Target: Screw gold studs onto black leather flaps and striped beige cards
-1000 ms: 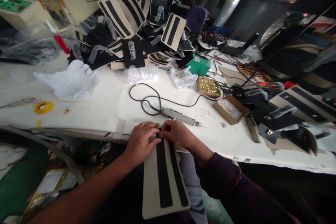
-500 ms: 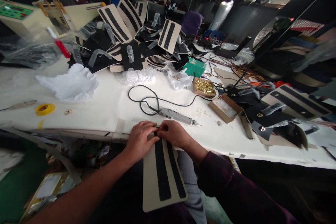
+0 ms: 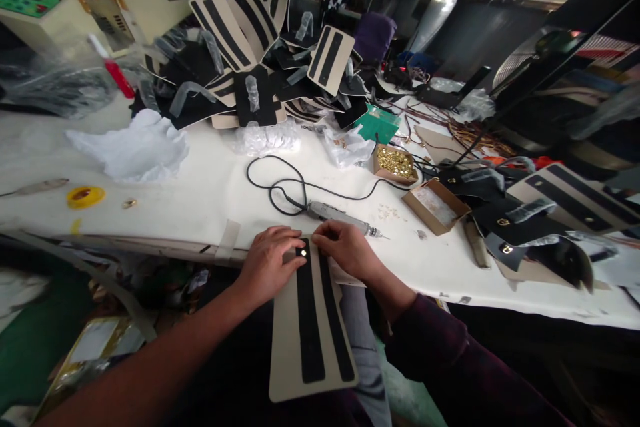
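Note:
A beige panel (image 3: 291, 347) with two black strips leans from the table edge over my lap. My left hand (image 3: 267, 263) grips its upper left edge, the thumb beside a shiny gold disc (image 3: 303, 253) on the left strip. At the panel's top right is my right hand (image 3: 345, 250), its thumb and index finger pressed together; whether something small is between them cannot be made out. Just beyond my right hand lies a grey rotary tool (image 3: 340, 217) with a thin tip and a black cord.
A box of gold pieces (image 3: 395, 165) and an open cardboard box (image 3: 434, 205) stand right of centre. Behind is a pile of striped panels (image 3: 250, 20). White cloth (image 3: 133, 147) and yellow tape (image 3: 85, 197) lie left. More black pieces (image 3: 510, 217) lie right.
My right hand has moved slightly right and up, off the left strip, and the gold disc there now shows. My left hand still grips the panel. The view has shifted a little.

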